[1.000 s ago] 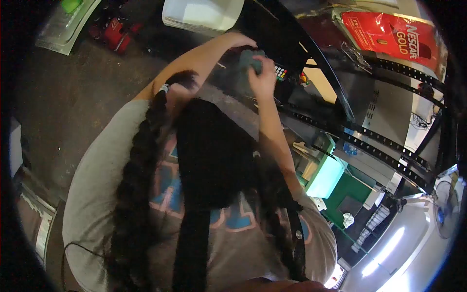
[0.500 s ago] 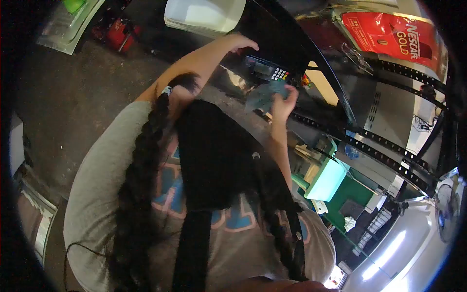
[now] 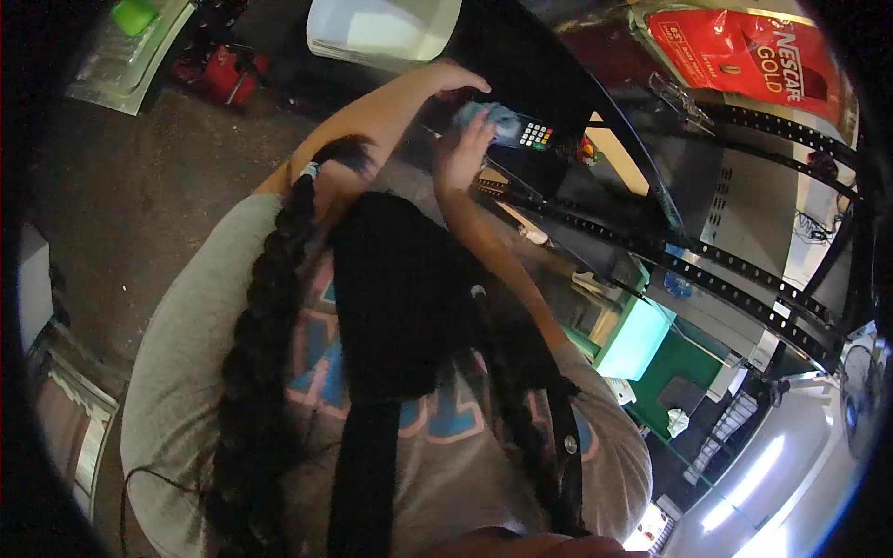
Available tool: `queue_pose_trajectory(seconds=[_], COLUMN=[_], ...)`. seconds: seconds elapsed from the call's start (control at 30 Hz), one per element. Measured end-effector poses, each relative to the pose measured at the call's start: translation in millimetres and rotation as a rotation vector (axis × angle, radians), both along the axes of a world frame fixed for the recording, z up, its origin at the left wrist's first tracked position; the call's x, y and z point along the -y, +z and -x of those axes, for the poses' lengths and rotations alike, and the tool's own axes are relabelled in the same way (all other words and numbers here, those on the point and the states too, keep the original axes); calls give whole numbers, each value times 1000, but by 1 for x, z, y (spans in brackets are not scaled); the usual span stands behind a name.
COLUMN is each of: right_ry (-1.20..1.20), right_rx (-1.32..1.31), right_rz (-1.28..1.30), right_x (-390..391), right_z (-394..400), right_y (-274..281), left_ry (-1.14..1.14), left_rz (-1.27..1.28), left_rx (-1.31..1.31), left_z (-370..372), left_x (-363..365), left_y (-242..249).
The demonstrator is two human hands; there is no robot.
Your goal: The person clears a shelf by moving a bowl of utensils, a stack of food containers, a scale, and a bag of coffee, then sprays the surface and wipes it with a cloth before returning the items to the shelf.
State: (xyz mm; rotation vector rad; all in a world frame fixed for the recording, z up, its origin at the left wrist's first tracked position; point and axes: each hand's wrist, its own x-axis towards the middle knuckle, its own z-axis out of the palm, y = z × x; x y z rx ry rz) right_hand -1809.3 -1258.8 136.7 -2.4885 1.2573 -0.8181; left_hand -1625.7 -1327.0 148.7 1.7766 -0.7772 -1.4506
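Note:
A card terminal with a coloured keypad (image 3: 535, 135) lies in the dark area at the top centre. My right hand (image 3: 465, 149) holds a crumpled blue-grey cloth (image 3: 498, 121) against the terminal's screen end, its fingers bent over the cloth. To the upper left of the cloth is my left hand (image 3: 456, 78), its wrist bent and one fingertip pointing right. The rest of the left hand's fingers are hidden in the dark, and what they touch cannot be made out.
White stacked trays (image 3: 381, 28) sit above my left hand. A red coffee pack (image 3: 735, 60) lies at the upper right, above black perforated rails (image 3: 744, 270). Green shelving (image 3: 674, 372) stands lower right. A red object (image 3: 237, 79) is on the floor at the upper left.
My right hand has moved left and up with the cloth, from below the keypad onto the terminal's screen end. My left hand has hardly moved.

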Motion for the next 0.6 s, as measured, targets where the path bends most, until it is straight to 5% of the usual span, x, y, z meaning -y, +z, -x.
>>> queue_pose_trajectory(seconds=[0.07,0.13,0.2,0.3,0.33,0.43,0.57,0.6], right_ry=[60,512,514,302,25,-21,-58,-114], right_rx=[-33,-45,49,430,521,1030,931,524], right_rz=[63,-215,-146,-429,-819,-802,-810,-431], right_x=[-2,3,-3,4,10,74,122,125], right_z=[6,17,9,20,33,83,120,122], right_y=[-3,-2,15,61,84,75,46,25], left_ry=[-103,-76,-44,32,14,-20,-85,-83], left_rz=[-78,-37,4,-6,5,-23,-103,-103], left_rx=[20,-23,-65,1,-12,-41,-16,-17], left_z=[-6,-4,0,2,1,-1,-2,-1], left_x=[2,-1,-6,-10,-13,-1,4,3], left_y=[1,6,12,21,26,6,5,7])
